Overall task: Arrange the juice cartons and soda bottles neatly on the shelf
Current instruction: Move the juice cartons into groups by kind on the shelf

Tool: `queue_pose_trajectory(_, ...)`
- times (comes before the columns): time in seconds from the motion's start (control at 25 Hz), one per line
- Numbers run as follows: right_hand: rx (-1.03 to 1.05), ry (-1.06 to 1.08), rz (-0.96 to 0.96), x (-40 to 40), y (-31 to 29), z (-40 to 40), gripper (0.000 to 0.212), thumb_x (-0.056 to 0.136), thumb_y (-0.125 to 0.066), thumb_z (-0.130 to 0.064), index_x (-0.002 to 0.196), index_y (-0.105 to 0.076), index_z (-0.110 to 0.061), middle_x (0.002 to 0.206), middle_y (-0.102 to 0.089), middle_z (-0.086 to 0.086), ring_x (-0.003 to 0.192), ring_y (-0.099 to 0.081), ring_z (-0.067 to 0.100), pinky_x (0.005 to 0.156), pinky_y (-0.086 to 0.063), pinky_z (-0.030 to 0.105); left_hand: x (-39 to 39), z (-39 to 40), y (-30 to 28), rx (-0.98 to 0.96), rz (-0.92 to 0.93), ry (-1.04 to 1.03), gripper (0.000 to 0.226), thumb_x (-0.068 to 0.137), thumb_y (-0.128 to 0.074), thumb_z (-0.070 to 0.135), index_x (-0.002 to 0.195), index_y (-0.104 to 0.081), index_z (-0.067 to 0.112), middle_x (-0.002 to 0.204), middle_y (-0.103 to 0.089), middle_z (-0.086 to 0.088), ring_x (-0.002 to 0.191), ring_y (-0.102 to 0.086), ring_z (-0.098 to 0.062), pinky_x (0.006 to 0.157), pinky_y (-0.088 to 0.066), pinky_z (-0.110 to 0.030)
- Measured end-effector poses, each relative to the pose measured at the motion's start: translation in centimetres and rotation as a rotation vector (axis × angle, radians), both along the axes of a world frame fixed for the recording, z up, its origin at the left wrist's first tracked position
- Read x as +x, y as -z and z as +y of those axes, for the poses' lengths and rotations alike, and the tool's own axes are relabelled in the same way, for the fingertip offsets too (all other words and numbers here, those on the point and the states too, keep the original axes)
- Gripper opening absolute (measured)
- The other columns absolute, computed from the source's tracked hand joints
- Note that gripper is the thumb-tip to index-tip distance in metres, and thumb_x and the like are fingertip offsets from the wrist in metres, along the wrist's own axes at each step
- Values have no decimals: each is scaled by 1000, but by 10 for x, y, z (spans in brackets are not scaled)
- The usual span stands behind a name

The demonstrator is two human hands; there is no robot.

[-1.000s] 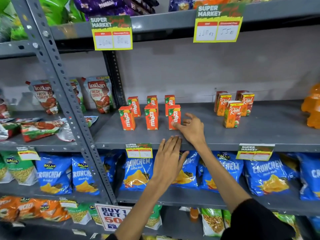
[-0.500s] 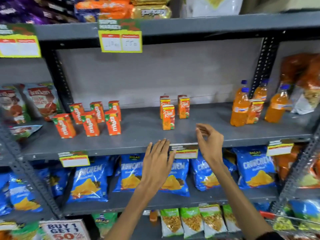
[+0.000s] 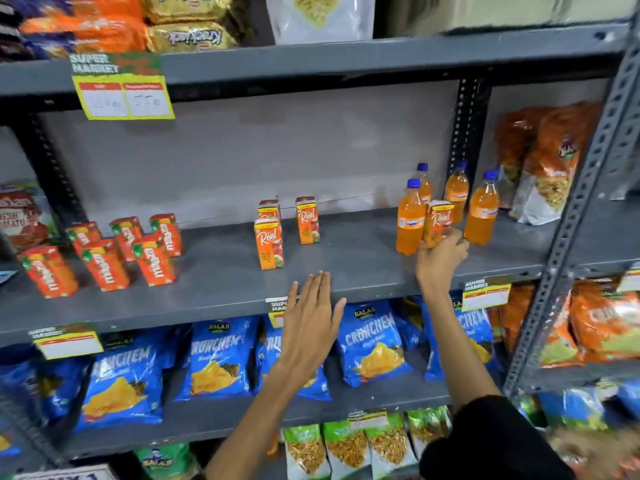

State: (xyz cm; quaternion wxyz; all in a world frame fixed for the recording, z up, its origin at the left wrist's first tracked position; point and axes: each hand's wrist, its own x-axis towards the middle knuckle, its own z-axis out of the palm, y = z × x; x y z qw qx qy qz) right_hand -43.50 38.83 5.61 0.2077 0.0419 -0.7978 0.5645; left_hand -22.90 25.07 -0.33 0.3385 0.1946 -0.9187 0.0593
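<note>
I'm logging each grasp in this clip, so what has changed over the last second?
The right hand left the Maaza cartons, swept right along the shelf and closed on the Real carton among the soda bottles. The left hand stays open and flat at the shelf edge; the other Real cartons are unmoved.

Pretty even indoor light, fairly bright, no harsh glare anywhere. Soft shadow under the upper shelf (image 3: 346,60) along the back wall, darker down in the lower tiers. Motion blur all over: price tag (image 3: 123,86) text unreadable, snack bags (image 3: 554,168) at right smeared, bottom right corner mush. Wide-angle bend at the edges, right upright (image 3: 588,202) leaning hard. Centre cartons (image 3: 269,244) sharpest, still soft.
</note>
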Motion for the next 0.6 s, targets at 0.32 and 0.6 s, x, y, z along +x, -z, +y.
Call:
queue_pose_trajectory(0.32, 118, -87, -58, -55, 1, -2, 62, 87, -70, -7, 138, -37, 4, 137, -51, 29, 126, -50, 47, 105, -42, 53, -4, -9, 6, -78, -16, -11, 44, 103, -47, 32, 137, -59, 7, 140, -62, -10, 130, -57, -26, 111, -44, -46)
queue_pose_trajectory(0.6, 9, -38, -41, -42, 2, 3, 47, 88, -72, -20, 125, -49, -3, 123, -63, 21, 114, -62, 42, 95, -52, 52, -4, -11, 5, -81, -62, -16, 44, 101, -56, 30, 138, -58, 7, 142, -61, -10, 132, -56, -25, 112, -43, -45)
